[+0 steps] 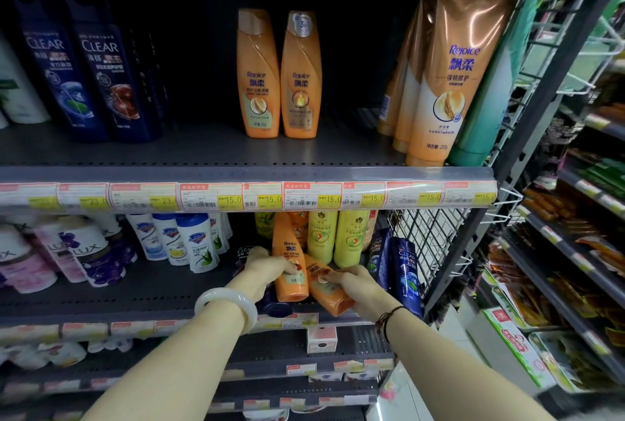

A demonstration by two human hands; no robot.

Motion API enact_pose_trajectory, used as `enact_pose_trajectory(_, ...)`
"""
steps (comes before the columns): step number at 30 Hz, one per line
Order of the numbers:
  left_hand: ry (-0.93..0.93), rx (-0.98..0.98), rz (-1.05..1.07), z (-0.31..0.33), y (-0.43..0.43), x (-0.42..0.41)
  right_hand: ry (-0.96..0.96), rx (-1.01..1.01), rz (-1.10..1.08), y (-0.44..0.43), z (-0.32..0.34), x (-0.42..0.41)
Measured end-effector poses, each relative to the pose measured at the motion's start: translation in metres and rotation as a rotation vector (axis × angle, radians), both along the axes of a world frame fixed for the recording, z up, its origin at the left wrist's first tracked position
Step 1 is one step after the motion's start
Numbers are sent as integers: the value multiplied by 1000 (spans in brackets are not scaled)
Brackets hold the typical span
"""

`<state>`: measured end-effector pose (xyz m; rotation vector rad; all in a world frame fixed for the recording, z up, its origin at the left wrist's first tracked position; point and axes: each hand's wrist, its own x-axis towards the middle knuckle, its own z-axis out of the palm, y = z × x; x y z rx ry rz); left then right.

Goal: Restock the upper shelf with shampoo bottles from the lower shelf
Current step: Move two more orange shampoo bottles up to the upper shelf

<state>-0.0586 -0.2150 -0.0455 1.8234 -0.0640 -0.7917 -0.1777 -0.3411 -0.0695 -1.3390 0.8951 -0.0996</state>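
On the lower shelf (135, 295) my left hand (262, 268) grips an orange Rejoice shampoo bottle (289, 248) that stands nearly upright. Beside it, my right hand (355, 285) holds a second orange bottle (329, 299), tilted with its base toward me. Two matching orange bottles (279, 75) stand side by side in the middle of the upper shelf (203, 150). A dark blue bottle (275, 305) lies under my left wrist.
Dark blue Clear bottles (91, 69) stand at the upper shelf's left, orange Rejoice tubes (446, 75) at its right. The lower shelf carries Lux bottles (77, 251), white bottles (189, 241), yellow-green bottles (338, 238) and blue Clear bottles (402, 272). A wire rack (439, 234) closes the right end.
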Motion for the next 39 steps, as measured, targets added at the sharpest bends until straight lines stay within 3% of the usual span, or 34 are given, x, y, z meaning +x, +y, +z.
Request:
enact_pose_trajectory(16, 109, -189, -64, 24, 33, -30, -20, 52, 108, 21, 19, -28)
enact_pose_trajectory(39, 160, -177, -172, 26, 97, -42, -75, 127, 160, 72, 26, -50)
